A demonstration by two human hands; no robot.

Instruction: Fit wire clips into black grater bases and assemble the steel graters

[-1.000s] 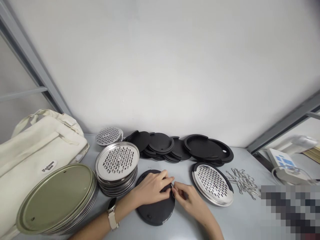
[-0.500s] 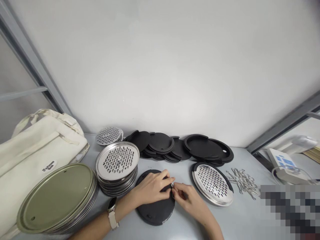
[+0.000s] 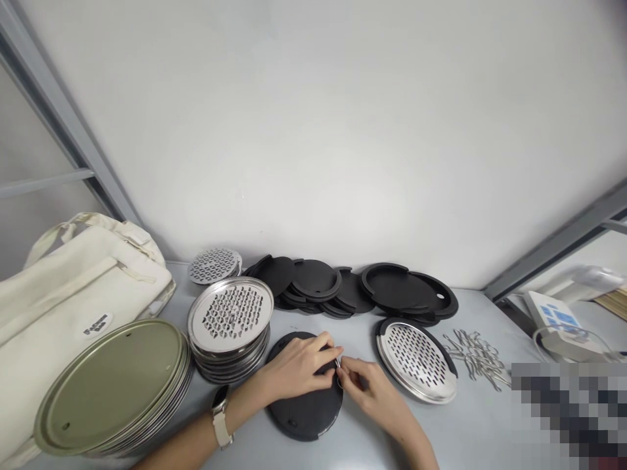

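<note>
A round black disc with slots near its rim lies on the table in front of me. My left hand rests over its upper part, its fingers bent around the right edge. At that same edge, my right hand pinches a small metal wire hook between thumb and fingers. The left fingertips meet the hook's upper end. How far the hook sits in the disc is hidden by the fingers. To the right lie a round grater plate with a black rim and a loose pile of wire hooks.
Stacked grater plates and smaller grater discs stand on the left. Nearer is a stack of olive-green round trays beside a cream bag. Black rimmed discs overlap along the wall. A white box sits at right.
</note>
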